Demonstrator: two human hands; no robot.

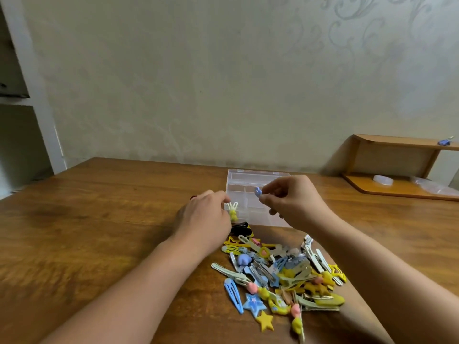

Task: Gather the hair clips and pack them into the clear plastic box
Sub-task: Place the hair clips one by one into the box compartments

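Far left: pale shelving unit (15,95), nothing to do with the job. Then bare wooden table (99,232).

Left hand (203,219) next, fingers curled, pinching a yellow bunny clip (233,212) right at the near-left corner of the clear plastic box (250,194). Probably hovering there to drop it into the corner compartment, though hard to tell whether already inside the wall or just beside it.

Box open, lid tipped back, dividers visible, looking mostly unfilled. Parked just behind the pile, presumably to keep every trip short.

Right hand (295,202) over the box, thumb and fingertips pinching a small blue clip (257,191), held up above the compartments, likely picking which slot. So 2 clips in hand at once, 1 per hand.

Below and between both arms: pile of hair clips (280,276), loads of snap clips, stars, little charms in yellow, blue and pink, all heaped and overlapping. A black clip (239,229) between pile and box. Early days, most of the packing not yet done.

Far right: low wooden shelf (397,170) against the wall, something small and blue on top.
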